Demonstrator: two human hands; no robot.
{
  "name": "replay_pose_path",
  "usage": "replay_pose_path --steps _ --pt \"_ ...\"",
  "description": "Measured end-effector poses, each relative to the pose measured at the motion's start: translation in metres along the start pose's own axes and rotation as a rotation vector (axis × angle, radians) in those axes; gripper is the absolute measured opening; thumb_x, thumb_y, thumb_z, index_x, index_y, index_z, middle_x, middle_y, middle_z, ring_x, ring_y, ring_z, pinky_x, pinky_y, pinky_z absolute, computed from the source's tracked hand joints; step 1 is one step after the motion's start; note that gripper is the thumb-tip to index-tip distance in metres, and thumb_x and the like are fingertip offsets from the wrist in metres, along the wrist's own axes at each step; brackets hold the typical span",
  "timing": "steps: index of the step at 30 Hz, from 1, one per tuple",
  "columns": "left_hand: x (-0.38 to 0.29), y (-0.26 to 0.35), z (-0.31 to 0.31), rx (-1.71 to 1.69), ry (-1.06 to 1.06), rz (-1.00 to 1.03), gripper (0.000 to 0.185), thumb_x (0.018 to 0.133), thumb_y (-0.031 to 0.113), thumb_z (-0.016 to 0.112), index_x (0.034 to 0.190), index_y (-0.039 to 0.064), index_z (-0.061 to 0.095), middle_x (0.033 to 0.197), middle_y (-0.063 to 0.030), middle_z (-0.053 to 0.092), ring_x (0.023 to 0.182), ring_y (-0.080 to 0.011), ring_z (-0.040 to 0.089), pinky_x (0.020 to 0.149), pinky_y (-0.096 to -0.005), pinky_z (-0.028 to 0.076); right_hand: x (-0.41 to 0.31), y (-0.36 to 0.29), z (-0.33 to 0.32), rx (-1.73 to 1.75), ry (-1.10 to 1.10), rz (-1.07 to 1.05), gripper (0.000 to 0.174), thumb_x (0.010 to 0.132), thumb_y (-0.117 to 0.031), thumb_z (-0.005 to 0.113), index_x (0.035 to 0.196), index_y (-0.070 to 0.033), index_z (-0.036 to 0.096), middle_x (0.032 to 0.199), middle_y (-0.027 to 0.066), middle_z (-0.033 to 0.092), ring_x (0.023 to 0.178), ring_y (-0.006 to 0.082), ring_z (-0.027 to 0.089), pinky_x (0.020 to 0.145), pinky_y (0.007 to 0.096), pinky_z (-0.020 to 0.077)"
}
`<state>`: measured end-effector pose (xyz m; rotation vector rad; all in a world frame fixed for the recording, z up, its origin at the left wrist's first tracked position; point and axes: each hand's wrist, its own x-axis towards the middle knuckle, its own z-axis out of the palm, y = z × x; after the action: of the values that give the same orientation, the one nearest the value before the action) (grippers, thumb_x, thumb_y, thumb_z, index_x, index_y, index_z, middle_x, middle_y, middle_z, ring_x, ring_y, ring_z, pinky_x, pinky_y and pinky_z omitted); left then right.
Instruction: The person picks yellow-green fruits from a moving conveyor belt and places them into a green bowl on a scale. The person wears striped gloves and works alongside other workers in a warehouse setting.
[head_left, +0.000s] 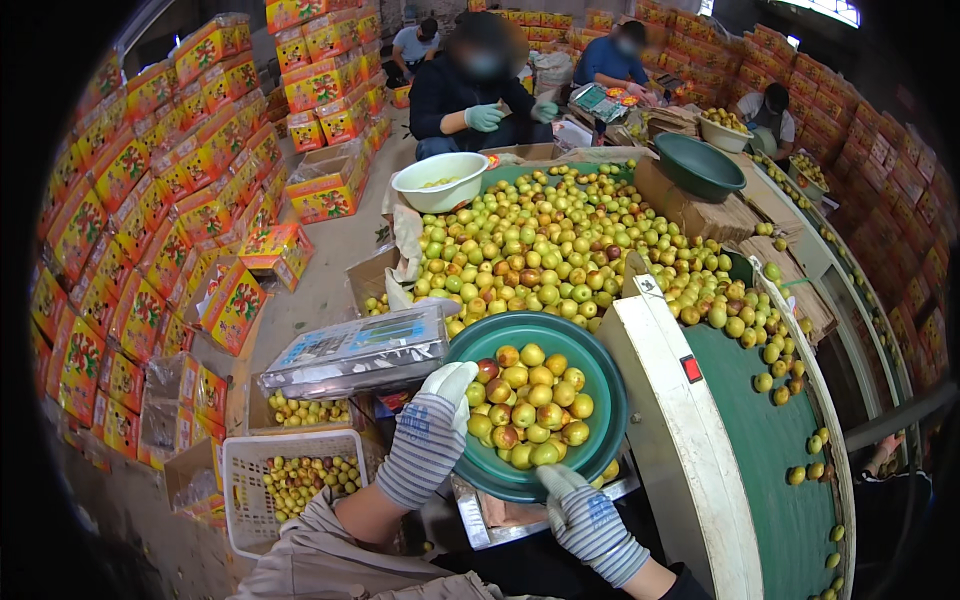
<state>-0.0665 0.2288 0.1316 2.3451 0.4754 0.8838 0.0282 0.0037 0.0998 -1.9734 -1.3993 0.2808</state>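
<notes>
A green plastic basin holds a heap of yellow-green and reddish-brown jujubes right in front of me. Its base sits over a metal-edged weighing platform. My left hand, in a striped white-and-blue work glove, grips the basin's left rim, its thumb side next to the fruit. At the near rim is my right hand, gloved alike, with fingers curled over the edge; some of its fingers are hidden under the basin. Behind the left hand stands a scale's display unit wrapped in clear plastic.
A large jujube pile lies beyond the basin. On the right, a green conveyor belt has a white side panel. A white crate of jujubes stands lower left. Stacked printed cartons line the left. A masked person sits opposite.
</notes>
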Motion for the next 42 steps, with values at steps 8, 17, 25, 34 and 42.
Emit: replay_pose_path --steps 8,17,25,34,42 --pt "0.029 0.016 0.006 0.169 -0.031 0.02 0.029 0.086 0.002 0.057 0.114 0.002 0.063 0.108 -0.0194 0.063 0.103 -0.0354 0.061 0.092 -0.0406 0.049 -0.035 -0.038 -0.04 -0.193 -0.153 0.004 0.032 0.086 -0.021 0.06 0.116 -0.009 0.06 0.074 0.0094 0.064 0.058 0.0244 0.065 0.049 0.0356 0.0517" --pt "0.05 0.003 0.049 0.452 -0.269 -0.061 0.027 0.08 0.01 0.067 0.107 0.009 0.068 0.101 -0.0152 0.068 0.095 -0.0321 0.065 0.085 -0.0408 0.052 -0.049 -0.06 -0.051 -0.331 -0.435 0.105 0.021 0.09 -0.016 0.05 0.091 0.001 0.062 0.066 0.0126 0.066 0.055 0.0261 0.067 0.042 0.0414 0.0501" --pt "0.074 -0.035 0.08 0.944 -0.692 -0.047 0.024 0.083 0.018 0.062 0.101 0.004 0.067 0.097 -0.0172 0.068 0.092 -0.0326 0.068 0.082 -0.0438 0.054 -0.079 -0.044 -0.04 -0.297 -0.81 0.236 0.028 0.092 -0.013 0.052 0.115 0.001 0.06 0.105 0.0192 0.069 0.097 0.0334 0.069 0.077 0.0482 0.0568" --pt "0.062 -0.039 0.062 0.638 -0.642 -0.099 0.049 0.07 0.034 0.077 0.108 0.006 0.063 0.101 -0.0193 0.067 0.095 -0.0341 0.066 0.083 -0.0445 0.052 -0.088 -0.054 -0.063 -0.386 -0.636 0.225 0.029 0.09 -0.021 0.056 0.112 -0.003 0.059 0.092 0.0159 0.068 0.084 0.0311 0.069 0.067 0.0468 0.056" --pt "0.008 0.028 0.031 -0.052 -0.207 0.24 0.043 0.068 0.018 0.083 0.106 0.006 0.064 0.101 -0.0128 0.066 0.095 -0.0267 0.066 0.085 -0.0354 0.053 -0.037 -0.037 -0.06 0.396 0.166 0.348 0.057 0.085 -0.018 0.069 0.134 0.003 0.049 0.1 0.0203 0.066 0.09 0.0274 0.068 0.08 0.0335 0.0547"
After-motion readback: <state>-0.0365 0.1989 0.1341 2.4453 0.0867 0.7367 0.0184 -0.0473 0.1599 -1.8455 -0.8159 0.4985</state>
